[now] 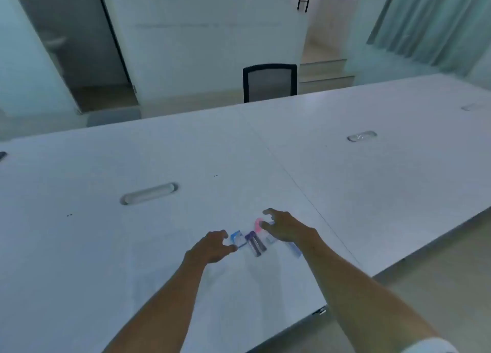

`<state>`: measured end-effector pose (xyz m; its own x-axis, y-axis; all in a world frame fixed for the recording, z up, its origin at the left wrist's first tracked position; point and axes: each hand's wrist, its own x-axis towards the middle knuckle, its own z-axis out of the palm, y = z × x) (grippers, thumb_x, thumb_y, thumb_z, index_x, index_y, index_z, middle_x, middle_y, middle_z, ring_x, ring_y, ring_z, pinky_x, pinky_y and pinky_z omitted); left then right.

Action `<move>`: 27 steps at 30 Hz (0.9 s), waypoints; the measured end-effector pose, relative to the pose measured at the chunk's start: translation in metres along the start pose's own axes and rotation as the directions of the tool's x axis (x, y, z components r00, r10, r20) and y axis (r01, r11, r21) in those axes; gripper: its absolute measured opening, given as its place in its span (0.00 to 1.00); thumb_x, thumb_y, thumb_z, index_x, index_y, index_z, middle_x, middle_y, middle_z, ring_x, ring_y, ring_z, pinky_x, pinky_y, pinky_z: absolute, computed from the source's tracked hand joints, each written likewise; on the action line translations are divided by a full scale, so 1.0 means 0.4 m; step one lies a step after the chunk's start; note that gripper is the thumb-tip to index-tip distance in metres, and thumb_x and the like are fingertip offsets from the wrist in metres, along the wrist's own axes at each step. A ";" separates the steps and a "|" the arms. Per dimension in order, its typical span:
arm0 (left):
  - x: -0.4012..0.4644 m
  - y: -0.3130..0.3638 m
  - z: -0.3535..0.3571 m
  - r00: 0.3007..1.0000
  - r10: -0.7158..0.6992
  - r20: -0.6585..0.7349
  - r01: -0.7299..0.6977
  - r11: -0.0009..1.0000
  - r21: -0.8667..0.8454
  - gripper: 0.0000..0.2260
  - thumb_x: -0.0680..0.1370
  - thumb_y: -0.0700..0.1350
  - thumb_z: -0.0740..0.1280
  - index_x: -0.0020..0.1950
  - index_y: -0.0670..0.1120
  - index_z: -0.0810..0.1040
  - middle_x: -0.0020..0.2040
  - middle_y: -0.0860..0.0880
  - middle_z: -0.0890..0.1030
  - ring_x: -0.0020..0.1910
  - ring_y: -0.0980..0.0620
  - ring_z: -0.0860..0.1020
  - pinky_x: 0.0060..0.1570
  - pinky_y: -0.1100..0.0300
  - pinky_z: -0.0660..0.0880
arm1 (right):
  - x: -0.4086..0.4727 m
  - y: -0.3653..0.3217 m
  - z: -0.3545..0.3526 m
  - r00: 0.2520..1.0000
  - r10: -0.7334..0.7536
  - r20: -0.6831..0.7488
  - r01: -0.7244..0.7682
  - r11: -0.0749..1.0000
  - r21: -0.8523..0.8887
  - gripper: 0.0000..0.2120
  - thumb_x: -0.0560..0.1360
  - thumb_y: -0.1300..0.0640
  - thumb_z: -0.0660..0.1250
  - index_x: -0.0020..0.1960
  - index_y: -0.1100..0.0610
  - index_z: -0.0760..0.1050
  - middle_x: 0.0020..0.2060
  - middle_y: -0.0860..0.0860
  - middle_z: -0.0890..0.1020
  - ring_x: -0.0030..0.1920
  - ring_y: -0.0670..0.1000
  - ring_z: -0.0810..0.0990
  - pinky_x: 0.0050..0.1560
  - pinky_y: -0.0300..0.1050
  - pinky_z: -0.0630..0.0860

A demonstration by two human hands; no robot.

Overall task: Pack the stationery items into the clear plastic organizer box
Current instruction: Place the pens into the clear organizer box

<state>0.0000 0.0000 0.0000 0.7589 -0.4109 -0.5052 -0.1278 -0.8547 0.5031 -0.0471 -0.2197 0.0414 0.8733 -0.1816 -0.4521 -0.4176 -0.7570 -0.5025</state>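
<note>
Both hands are hovering, fingers spread, gripping nothing. Left hand (212,246) at nine o'clock of the blurry stationery items (255,242), right hand (285,226) at two, over the white surface (132,246).

Two bare hands spread over a small, blurred cluster of stationery on a long white table (132,246): left hand (211,247) with fingers curled, just beside a blue-edged item (237,239); right hand (285,226) with fingers splayed, above a pink piece (257,225). Between them, a purple item (254,243). Farther back, oval cable ports (148,193) in the tabletop and a black chair (269,82) at the far edge.
</note>
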 end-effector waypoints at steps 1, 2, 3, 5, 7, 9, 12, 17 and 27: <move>0.007 0.000 0.020 1.000 -0.018 0.019 0.018 1.000 -0.002 0.27 0.74 0.60 0.66 0.69 0.48 0.70 0.70 0.44 0.72 0.67 0.46 0.73 0.67 0.50 0.70 | 0.006 0.014 0.013 1.000 0.012 0.015 -0.012 1.000 -0.008 0.26 0.77 0.41 0.61 0.72 0.49 0.65 0.70 0.56 0.72 0.65 0.57 0.75 0.66 0.52 0.71; 0.017 0.002 0.037 0.999 -0.025 0.026 0.025 1.000 -0.003 0.28 0.74 0.60 0.66 0.70 0.48 0.69 0.70 0.44 0.72 0.67 0.46 0.73 0.68 0.50 0.69 | 0.016 0.027 0.023 0.999 0.016 0.028 -0.015 1.000 -0.017 0.25 0.77 0.42 0.61 0.72 0.49 0.65 0.70 0.56 0.72 0.65 0.57 0.75 0.65 0.51 0.71; 0.019 0.004 0.054 0.998 -0.034 0.043 0.034 0.999 0.001 0.28 0.74 0.60 0.66 0.70 0.48 0.69 0.71 0.44 0.72 0.67 0.46 0.73 0.68 0.50 0.69 | 0.018 0.039 0.036 0.999 0.026 0.048 -0.025 0.999 -0.030 0.26 0.77 0.42 0.61 0.73 0.49 0.64 0.71 0.56 0.71 0.66 0.57 0.74 0.66 0.50 0.71; 0.036 0.006 0.088 0.996 -0.047 0.072 0.046 0.999 0.014 0.28 0.75 0.60 0.65 0.71 0.48 0.68 0.71 0.44 0.72 0.68 0.47 0.73 0.68 0.51 0.69 | 0.033 0.065 0.063 0.995 0.045 0.087 -0.043 0.999 -0.030 0.27 0.77 0.42 0.60 0.74 0.48 0.63 0.72 0.55 0.70 0.68 0.57 0.72 0.66 0.50 0.70; 0.054 0.006 0.120 0.994 -0.059 0.094 0.058 0.998 0.012 0.27 0.75 0.60 0.64 0.71 0.48 0.69 0.70 0.44 0.72 0.68 0.47 0.72 0.68 0.51 0.69 | 0.051 0.089 0.093 0.991 0.051 0.122 -0.046 0.998 -0.048 0.27 0.78 0.44 0.60 0.74 0.48 0.63 0.72 0.54 0.70 0.69 0.56 0.71 0.67 0.49 0.69; 0.083 0.001 0.144 0.990 -0.084 0.114 0.084 0.996 0.007 0.27 0.76 0.60 0.64 0.70 0.48 0.69 0.70 0.45 0.72 0.68 0.48 0.72 0.68 0.52 0.68 | 0.082 0.111 0.125 0.980 0.069 0.185 -0.057 0.996 -0.072 0.26 0.79 0.46 0.60 0.74 0.50 0.62 0.71 0.55 0.72 0.69 0.55 0.71 0.66 0.49 0.70; 0.112 0.002 0.176 0.990 -0.089 0.113 0.088 0.996 0.015 0.26 0.77 0.59 0.63 0.71 0.47 0.69 0.71 0.45 0.71 0.70 0.48 0.70 0.69 0.53 0.67 | 0.115 0.131 0.165 0.971 0.073 0.227 -0.060 0.996 -0.063 0.24 0.79 0.47 0.60 0.73 0.52 0.64 0.67 0.56 0.74 0.64 0.56 0.74 0.63 0.49 0.74; 0.174 0.016 0.223 0.995 -0.099 0.022 0.099 0.995 0.012 0.26 0.78 0.58 0.61 0.72 0.46 0.66 0.71 0.45 0.69 0.70 0.47 0.68 0.68 0.53 0.69 | 0.174 0.153 0.205 0.982 0.025 0.187 -0.019 0.999 -0.036 0.18 0.80 0.52 0.59 0.68 0.55 0.69 0.57 0.57 0.81 0.53 0.55 0.80 0.55 0.47 0.77; 0.298 0.066 0.253 0.969 -0.157 -0.191 0.146 0.987 -0.071 0.20 0.77 0.55 0.65 0.65 0.46 0.70 0.62 0.48 0.75 0.62 0.49 0.73 0.59 0.56 0.76 | 0.285 0.149 0.264 0.994 0.093 -0.063 -0.093 0.996 -0.002 0.15 0.78 0.56 0.66 0.64 0.55 0.73 0.58 0.55 0.79 0.54 0.55 0.80 0.56 0.46 0.79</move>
<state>0.0225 -0.1039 -0.1180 0.8773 -0.2034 -0.4346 0.0299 -0.8808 0.4726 0.0013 -0.2193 -0.1178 0.8449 -0.2899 -0.4496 -0.4964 -0.7382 -0.4568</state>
